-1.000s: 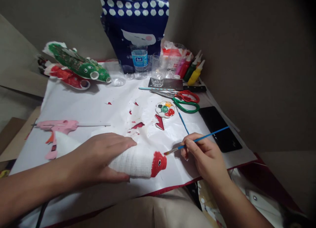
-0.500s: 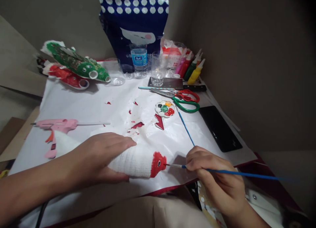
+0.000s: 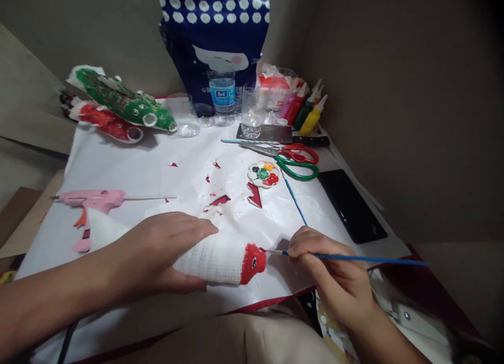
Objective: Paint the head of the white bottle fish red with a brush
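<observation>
A white gauze-wrapped fish figure [image 3: 216, 260] lies on the paper-covered table, its head painted red with a small black-and-white eye. My left hand [image 3: 169, 251] is closed around its body, thumb on the near side and fingers on the far side. Pinched in my right hand [image 3: 334, 269] is a blue-handled paintbrush [image 3: 354, 257], whose tip touches the upper edge of the red head. Beyond the fish, a flower-shaped paint palette [image 3: 263, 174] holds dabs of several colours. A second blue brush [image 3: 294, 200] leans with its tip near the palette.
A pink glue gun [image 3: 92, 198] lies left. Green [image 3: 122, 99] and red fish figures [image 3: 108, 123] rest at the back left. Scissors [image 3: 297, 167], a knife [image 3: 311, 141] and a black phone [image 3: 352, 205] lie right. Behind stand a bottle [image 3: 223, 96], a glass [image 3: 252, 112] and paint bottles [image 3: 313, 115].
My right hand has shifted left and slightly up, taking the brush tip from the front of the red head to its upper edge. My left hand and the fish stay nearly still.
</observation>
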A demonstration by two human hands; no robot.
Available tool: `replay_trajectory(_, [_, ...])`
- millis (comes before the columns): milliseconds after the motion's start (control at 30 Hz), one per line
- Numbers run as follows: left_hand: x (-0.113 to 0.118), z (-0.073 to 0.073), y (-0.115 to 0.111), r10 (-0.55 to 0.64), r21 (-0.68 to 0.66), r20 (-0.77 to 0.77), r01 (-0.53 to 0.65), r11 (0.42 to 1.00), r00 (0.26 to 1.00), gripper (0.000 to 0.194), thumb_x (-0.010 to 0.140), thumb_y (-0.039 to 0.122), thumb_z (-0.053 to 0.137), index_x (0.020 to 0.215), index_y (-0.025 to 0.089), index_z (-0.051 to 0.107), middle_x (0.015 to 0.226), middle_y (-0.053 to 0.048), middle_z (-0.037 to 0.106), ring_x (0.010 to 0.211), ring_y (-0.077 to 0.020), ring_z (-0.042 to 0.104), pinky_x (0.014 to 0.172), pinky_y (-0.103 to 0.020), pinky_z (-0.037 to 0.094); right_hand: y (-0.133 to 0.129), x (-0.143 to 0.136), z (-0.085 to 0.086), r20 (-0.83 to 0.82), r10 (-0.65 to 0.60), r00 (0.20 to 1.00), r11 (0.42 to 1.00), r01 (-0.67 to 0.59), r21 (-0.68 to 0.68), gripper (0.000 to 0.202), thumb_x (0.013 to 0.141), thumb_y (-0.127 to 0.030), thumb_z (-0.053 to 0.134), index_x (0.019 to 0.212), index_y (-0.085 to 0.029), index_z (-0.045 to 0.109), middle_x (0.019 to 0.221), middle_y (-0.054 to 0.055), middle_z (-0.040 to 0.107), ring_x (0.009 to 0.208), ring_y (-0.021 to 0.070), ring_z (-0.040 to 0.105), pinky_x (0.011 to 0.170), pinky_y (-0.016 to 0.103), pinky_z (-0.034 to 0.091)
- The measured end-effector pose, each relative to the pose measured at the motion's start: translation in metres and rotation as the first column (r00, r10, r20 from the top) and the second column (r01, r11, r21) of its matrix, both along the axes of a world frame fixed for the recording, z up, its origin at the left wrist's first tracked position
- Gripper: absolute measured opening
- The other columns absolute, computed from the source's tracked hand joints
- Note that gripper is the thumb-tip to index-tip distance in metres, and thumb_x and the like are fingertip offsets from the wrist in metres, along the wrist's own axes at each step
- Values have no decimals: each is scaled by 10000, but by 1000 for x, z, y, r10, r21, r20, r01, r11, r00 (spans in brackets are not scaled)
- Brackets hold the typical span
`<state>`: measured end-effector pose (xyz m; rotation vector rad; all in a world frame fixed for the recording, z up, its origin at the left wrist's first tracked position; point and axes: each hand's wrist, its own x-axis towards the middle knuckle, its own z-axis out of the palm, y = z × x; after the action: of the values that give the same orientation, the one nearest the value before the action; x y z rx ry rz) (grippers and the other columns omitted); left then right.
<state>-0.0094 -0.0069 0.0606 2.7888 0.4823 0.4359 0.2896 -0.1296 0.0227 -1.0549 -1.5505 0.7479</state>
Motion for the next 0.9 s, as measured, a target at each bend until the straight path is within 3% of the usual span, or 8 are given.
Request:
replay_trajectory(133, [2,3,1,-32,19,-15,32,999,999,475,972,576,619,1209,166,663,1090,-125,815,929,-269,799,781,-385,653,-2,0,2,-60,26,998,999,-23,46,230,1018,-123,518,1036,-224,723,829,27,708,791,162,659,747,314,542])
replay_trajectory(233, [3,3,0,16,-7,0,-16,1000,1000,532,989,661,513,1196,198,673,1087,-108,818,935,-268,799,801,-390,654,1,-2,-4,-155,-93,984,991,76,-110,184,1036,-203,560,978,-244,730,780,3,702,733,133,661,692,257,534])
replay_trajectory(333, [3,0,-1,28,-19,7,-28,999,1000,556,989,689,477,1187,209,676,1082,-105,819,927,-276,801,796,-409,661,7,-5,-13,-242,-205,948,944,127,-303,178,1025,-304,621,890,-241,720,721,-16,705,650,102,652,623,197,517])
replay_trajectory(433, [2,-2,-1,22,-29,7,-22,999,1000,551,972,685,520,1191,205,679,1088,-114,816,930,-286,799,799,-419,663,12,-7,-19,-283,-228,932,924,115,-365,199,1005,-354,654,857,-231,705,676,-23,698,618,98,641,613,188,518])
replay_trajectory(600, [1,1,1,13,-9,-5,-13,1000,1000,499,974,629,580,1229,208,664,1102,-97,815,942,-266,796,834,-384,649,5,-6,-12,-139,-187,972,959,150,-242,167,1032,-268,597,924,-249,722,772,-13,698,699,110,646,653,213,511])
replay_trajectory(767, [3,2,0,0,21,13,0,1000,1000,511,1014,647,486,1204,204,653,1077,-110,816,926,-264,801,798,-378,653,-2,-2,-2,-43,28,999,999,-30,-29,229,1027,-125,514,1042,-244,708,837,17,693,816,167,655,779,327,528])
replay_trajectory(900, [3,1,1,-5,42,15,5,999,1000,489,1028,629,478,1230,212,636,1075,-104,815,932,-253,799,801,-366,649,0,-1,-4,-63,-32,997,999,31,-25,226,1030,-123,514,1034,-246,704,838,17,678,798,162,647,745,318,509])
